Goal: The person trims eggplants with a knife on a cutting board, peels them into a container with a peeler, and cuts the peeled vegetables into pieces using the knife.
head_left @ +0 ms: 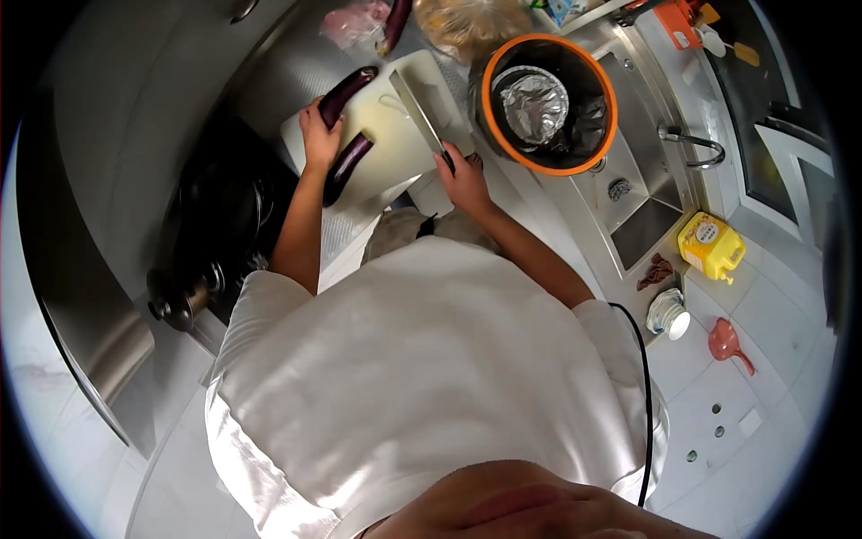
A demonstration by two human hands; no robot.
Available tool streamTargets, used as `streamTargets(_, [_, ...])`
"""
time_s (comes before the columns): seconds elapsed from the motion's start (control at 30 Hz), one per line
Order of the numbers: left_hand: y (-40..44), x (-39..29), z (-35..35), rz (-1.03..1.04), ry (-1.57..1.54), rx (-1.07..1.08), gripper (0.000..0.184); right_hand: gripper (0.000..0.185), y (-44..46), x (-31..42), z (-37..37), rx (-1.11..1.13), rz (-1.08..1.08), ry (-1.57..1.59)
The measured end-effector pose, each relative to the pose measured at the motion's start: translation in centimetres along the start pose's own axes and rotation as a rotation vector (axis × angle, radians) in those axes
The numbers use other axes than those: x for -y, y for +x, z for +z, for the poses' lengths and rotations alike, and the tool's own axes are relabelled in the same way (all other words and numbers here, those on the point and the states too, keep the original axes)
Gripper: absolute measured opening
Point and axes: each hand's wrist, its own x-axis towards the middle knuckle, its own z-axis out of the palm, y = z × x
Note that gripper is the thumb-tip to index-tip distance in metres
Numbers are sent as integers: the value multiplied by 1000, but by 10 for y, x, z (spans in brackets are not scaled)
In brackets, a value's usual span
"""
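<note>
My left hand [319,135] is closed around the lower end of a dark purple eggplant [347,92] at the left of a white cutting board [366,175]. Just below it lies a second piece of eggplant [348,168], its upper end showing lighter purple. My right hand [464,179] grips the dark handle of a kitchen knife [417,110]. The wide blade points away from me over the right half of the board, apart from both eggplant pieces. Beside my right hand a small dark piece shows at the board's edge, too small to name.
An orange-rimmed bin [610,99] holding a foil-lined bowl [536,105] stands right of the board. Beyond it are the sink [628,184] and faucet [696,146]. A plastic bag [471,27] lies behind the board. Dark cookware [220,207] is on the left, a yellow jug [711,244] far right.
</note>
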Motion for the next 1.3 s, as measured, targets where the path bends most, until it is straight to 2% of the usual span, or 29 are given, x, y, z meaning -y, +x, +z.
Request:
streamTargets(0.1, [-21, 21, 2, -81, 4, 167, 67, 39, 9, 10, 14, -15, -86, 40])
streamTargets(0.17, [-30, 34, 11, -140, 14, 224, 71, 39, 13, 25, 21, 58, -27, -6])
streamTargets(0.2, [-33, 30, 7, -148, 11, 220, 71, 39, 14, 30, 25, 118, 35, -55])
streamTargets(0.4, [-29, 9, 0, -215, 12, 207, 73, 39, 30, 56, 47, 124, -58, -333])
streamTargets(0.6, [-22, -1, 14, -202, 52, 173, 54, 41, 34, 60, 58, 128, -77, -435])
streamTargets(0.87, [-17, -2, 15, -295, 124, 211, 54, 42, 25, 53, 54, 144, -21, -429])
streamTargets(1.0, [-15, 10, 24, -258, 102, 214, 53, 42, 18, 50, 54, 196, 29, -414])
streamTargets(1.3, [-13, 6, 26, -243, 132, 192, 52, 42, 66, 31, 88, 254, 110, -289])
